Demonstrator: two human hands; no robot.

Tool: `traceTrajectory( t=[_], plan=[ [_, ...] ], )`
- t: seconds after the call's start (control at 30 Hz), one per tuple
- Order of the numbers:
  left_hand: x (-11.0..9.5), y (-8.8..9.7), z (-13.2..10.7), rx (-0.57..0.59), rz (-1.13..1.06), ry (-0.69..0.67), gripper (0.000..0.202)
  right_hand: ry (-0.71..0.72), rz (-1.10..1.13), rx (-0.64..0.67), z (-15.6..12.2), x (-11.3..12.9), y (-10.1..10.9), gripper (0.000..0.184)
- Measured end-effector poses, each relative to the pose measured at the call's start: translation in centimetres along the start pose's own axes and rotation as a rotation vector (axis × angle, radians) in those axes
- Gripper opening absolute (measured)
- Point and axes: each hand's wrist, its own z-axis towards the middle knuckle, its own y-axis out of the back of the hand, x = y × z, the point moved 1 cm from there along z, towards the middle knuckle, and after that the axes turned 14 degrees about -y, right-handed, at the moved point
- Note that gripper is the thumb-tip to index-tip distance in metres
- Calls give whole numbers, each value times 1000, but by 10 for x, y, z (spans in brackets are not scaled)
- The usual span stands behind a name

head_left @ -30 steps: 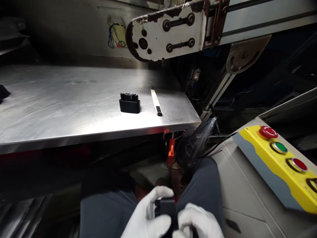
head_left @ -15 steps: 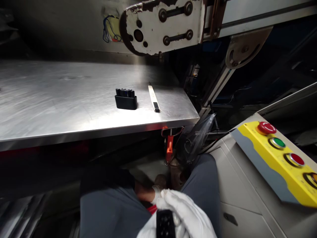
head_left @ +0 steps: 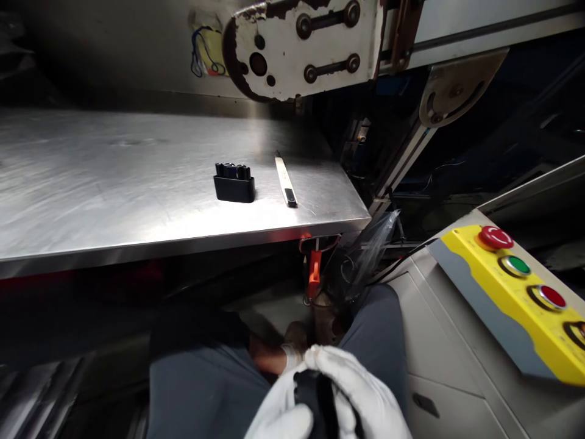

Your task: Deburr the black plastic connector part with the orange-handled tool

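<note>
In the head view, we see both hands in white gloves at the bottom edge of the picture, close together above the lap in grey trousers. The left hand (head_left: 278,414) is curled around the lower left side of a small black part (head_left: 315,396), and the right hand (head_left: 361,396) wraps over it from the right and from above, so both hands are grasping this same part between them. The part is near the bottom centre, partly hidden by the fingers, and we cannot tell its exact shape. Farther up, on the steel desk (head_left: 114,183), stands a black plastic connector (head_left: 234,182) with its open side up, and just beside it on the right lies a thin white strip with a dark end (head_left: 286,188); the two are near each other but not touching. Under the front edge of the desk hangs an orange clip (head_left: 313,273), next to a clear plastic bag (head_left: 365,256). At the right side there is a yellow control panel (head_left: 493,286) with a red mushroom button (head_left: 496,238), a green button (head_left: 515,265) and a further red button (head_left: 551,297). Above the desk we see a worn white metal plate (head_left: 311,46) with bolts.
</note>
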Motion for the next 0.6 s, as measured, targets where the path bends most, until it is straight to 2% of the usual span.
traceTrajectory(
  t=[0.07,0.13,0.23,0.3,0.4,0.5,0.6],
  plan=[
    [-1,2,1,28,6,-34,47,0,-14,39,-1,-11,3,51],
    [-3,7,3,47,86,-64,48,-106,-18,60,-3,-21,3,60],
    [-7,14,4,36,260,-58,37,-396,49,-4,-3,-24,1,44],
    [-11,15,5,34,302,-41,28,-486,157,-9,-1,-19,-2,34],
    [-15,11,4,14,267,-30,31,-503,277,53,1,-12,-4,31],
    [-19,9,2,-51,364,-80,37,-534,229,22,1,-15,-1,37],
    [-20,11,-4,-4,574,-252,36,-355,226,91,4,-17,3,44]
  ],
)
